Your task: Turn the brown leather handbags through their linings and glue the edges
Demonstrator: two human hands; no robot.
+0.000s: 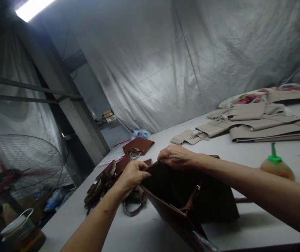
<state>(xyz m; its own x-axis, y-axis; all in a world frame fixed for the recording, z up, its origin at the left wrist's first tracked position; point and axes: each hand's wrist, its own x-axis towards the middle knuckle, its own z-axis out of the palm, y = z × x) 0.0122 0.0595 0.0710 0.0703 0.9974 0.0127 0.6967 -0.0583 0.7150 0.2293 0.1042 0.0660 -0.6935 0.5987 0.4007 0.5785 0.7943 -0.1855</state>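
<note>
A dark brown handbag (213, 196) stands tilted on the white table, its mouth spread and its dark inside facing me. A narrow strap with a small metal fitting (197, 188) hangs within it. My left hand (133, 174) pinches the bag's edge at the left end. Along the top edge, my right hand (175, 156) grips the far panel, fingers curled over it. Behind my left hand lies a heap of brown bag pieces (102, 185) with loops of handle. A flat brown panel (138, 146) rests farther back.
Beige bag pieces (255, 120) are spread over the back right of the white table (129, 229). A squat bottle with a green nozzle (277, 166) stands near my right forearm. On the left are a large fan (21, 171) and a lidded jar (21, 232). Silvery sheeting (192, 63) hangs behind.
</note>
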